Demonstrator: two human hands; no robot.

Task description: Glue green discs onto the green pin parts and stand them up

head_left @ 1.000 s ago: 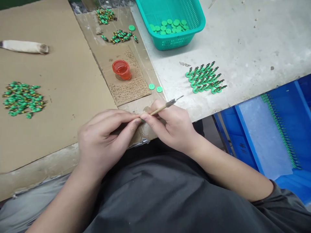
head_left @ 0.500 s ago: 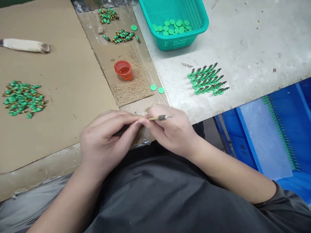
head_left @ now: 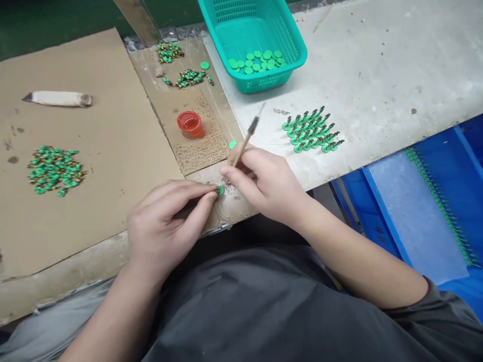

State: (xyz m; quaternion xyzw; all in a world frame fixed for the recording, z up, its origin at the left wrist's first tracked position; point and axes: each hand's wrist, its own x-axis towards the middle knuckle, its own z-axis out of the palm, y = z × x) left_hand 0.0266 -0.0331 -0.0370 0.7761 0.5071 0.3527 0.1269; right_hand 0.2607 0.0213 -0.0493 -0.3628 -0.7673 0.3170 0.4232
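My left hand (head_left: 169, 216) pinches a small green disc (head_left: 221, 190) between thumb and forefinger at the table's front edge. Whether a figure is attached to that disc is hidden by the fingers. Just right of it, my right hand (head_left: 266, 183) is closed around a thin paintbrush (head_left: 245, 147); its dark collar and fine pale tip point up and away from me. Another green disc (head_left: 233, 145) lies partly behind the right fingers. Beyond the hands, a red cup (head_left: 190, 124) of liquid stands on a speckled cardboard piece (head_left: 211, 148).
A teal basket (head_left: 260, 86) holds several green discs. Small green figures on discs (head_left: 313, 130) stand in rows on the right. Loose figures lie in a pile (head_left: 56, 170) on the left cardboard, near a pale tapered stick (head_left: 56, 98). Blue crates (head_left: 385, 221) sit below right.
My right hand has drawn slightly away from the left, and the brush has swung from pointing right to pointing up and away. The green disc in my left fingers now shows. The view has shifted.
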